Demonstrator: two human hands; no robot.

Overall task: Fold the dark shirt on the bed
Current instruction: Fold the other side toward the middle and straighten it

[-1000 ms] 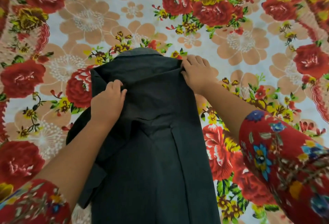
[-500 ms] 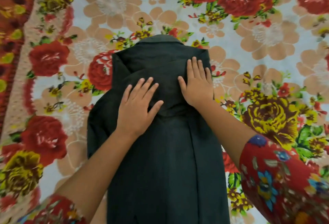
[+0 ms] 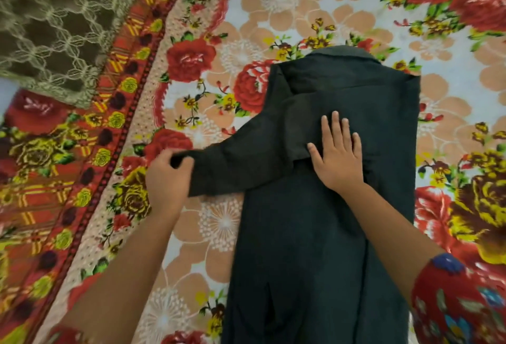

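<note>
The dark shirt (image 3: pixel 315 234) lies lengthwise on the flowered bedspread (image 3: pixel 224 223), collar at the far end, its right side folded in over the back. Its left sleeve stretches out sideways to the left. My left hand (image 3: pixel 168 179) is closed on the cuff end of that sleeve, out past the shirt's body. My right hand (image 3: pixel 339 156) rests flat, fingers spread, on the upper back of the shirt, just right of where the sleeve joins. The shirt's lower hem runs out of view at the bottom.
A brown lace-patterned cloth (image 3: pixel 52 29) lies at the top left, beyond the bedspread's red and yellow border (image 3: pixel 90 157). My flowered red sleeves show at the bottom corners. Bedspread surrounds the shirt on both sides.
My left hand left the shirt's back, took the left sleeve and pulled it out to the left. My right hand stayed flat on the upper back. The view swung left.
</note>
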